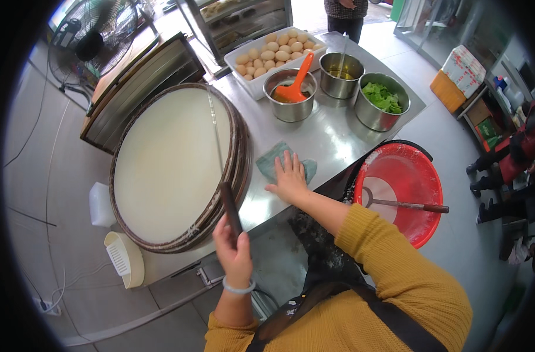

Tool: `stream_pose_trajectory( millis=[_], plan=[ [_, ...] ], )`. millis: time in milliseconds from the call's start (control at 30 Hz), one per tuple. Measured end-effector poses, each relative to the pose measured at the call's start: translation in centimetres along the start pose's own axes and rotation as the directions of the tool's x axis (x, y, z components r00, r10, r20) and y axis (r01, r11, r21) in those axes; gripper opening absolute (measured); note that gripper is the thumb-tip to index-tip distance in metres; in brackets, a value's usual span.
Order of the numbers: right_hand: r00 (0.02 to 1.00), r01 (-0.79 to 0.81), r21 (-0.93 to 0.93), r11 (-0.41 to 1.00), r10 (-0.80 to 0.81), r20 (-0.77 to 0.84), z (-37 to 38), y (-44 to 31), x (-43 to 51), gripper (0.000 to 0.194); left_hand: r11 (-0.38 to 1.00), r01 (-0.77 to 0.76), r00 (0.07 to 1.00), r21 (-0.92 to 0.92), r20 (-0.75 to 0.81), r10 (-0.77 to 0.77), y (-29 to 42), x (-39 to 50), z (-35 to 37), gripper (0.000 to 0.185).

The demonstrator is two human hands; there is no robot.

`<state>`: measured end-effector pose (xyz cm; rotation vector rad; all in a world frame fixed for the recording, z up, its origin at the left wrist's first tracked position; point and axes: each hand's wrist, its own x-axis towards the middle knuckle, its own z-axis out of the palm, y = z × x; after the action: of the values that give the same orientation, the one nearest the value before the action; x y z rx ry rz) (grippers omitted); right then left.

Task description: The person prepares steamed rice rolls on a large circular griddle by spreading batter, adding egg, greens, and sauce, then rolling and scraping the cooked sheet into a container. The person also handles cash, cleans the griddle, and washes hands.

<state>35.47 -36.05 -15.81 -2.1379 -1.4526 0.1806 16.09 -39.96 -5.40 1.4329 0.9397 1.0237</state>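
My left hand (pixel 235 251) is closed around the dark wooden handle of a long, thin metal blade (pixel 215 127). The blade reaches over the round, wood-rimmed steamer (pixel 113 176), whose top shows a smooth, pale white surface (pixel 170 158). To its right, my right hand (pixel 290 178) lies flat with fingers spread on a folded green cloth (pixel 271 159) on the steel tabletop (pixel 260 207). Beyond the cloth stands a steel pot (pixel 291 111) with an orange scoop (pixel 299 83) in it.
A white tub of eggs (pixel 255 90), a pot of yellowish liquid (pixel 340 90) and a pot of green leaves (pixel 377 116) stand farther back. A red basin (pixel 432 185) with a ladle (pixel 403 204) is right of the table. A fan (pixel 91 44) stands back left; people are farther off.
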Motion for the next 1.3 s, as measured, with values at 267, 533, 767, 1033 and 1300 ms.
stream_pose_trajectory(
  millis=[267, 533, 767, 1033, 1300],
  plan=[
    [0.968, -0.161, 0.851, 0.500, 0.249, 0.036, 1.4, 4.8, 3.1, 0.051, 0.957, 0.251, 0.967, 0.146, -0.085, -0.240, -11.0, 8.7, 10.1, 0.040],
    [0.966, -0.192, 0.718, 0.669, 0.258, 0.017, -12.2, 9.6, -13.9, 0.023, 0.847, 0.094, 0.973, 0.524, -0.226, 0.033, -14.4, 16.1, 13.4, 0.041],
    [0.835, -0.338, 0.512, 0.790, 0.502, -0.224, -23.6, 14.5, -32.1, 0.016, 0.604, -0.097, 0.930, 0.791, -0.144, 0.338, -8.7, 10.6, 13.2, 0.069],
    [0.355, -0.667, 0.494, 0.557, 0.821, -0.446, -32.7, 17.9, -60.1, 0.023, 0.611, -0.784, 0.610, 0.114, 0.327, 0.722, 0.7, -17.0, 25.4, 0.051],
    [0.098, -0.695, 0.589, 0.412, 0.866, -0.490, -37.1, 19.4, -84.4, 0.039, 0.691, -0.579, 0.133, -0.433, 0.786, 0.603, 4.2, -51.0, 43.2, 0.052]
  ],
)
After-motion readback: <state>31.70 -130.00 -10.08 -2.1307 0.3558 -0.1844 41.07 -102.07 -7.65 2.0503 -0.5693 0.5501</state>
